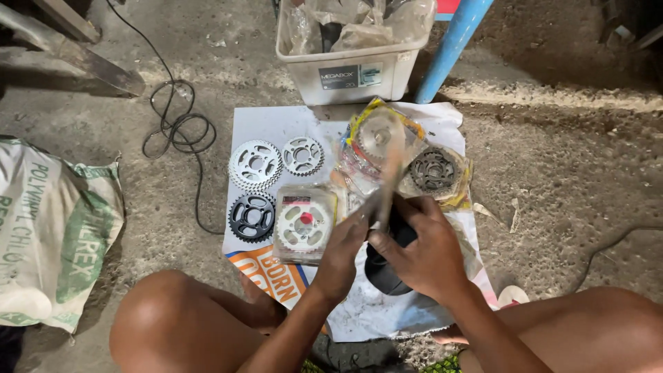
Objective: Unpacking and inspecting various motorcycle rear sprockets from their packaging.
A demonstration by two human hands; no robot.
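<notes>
On the floor sheet, between the knees: a black part (390, 259) is gripped.

From the head view, right hand (423, 252) fingers are closed round the black part; left hand (343, 252) fingers are pinched on a blurred strip (390, 181). The part is best kept steady, clear of the sprockets (255, 164).

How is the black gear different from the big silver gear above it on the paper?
The black gear is dark, almost matte, while the big silver gear is pale and shiny. The silver gear looks a little wider than the black gear. The black gear lies nearer the person's knee; the silver gear lies farther up the white sheet. Both are round, toothed, bare of wrapping, flat on the sheet, with cut-out holes around a centre hole.
</notes>
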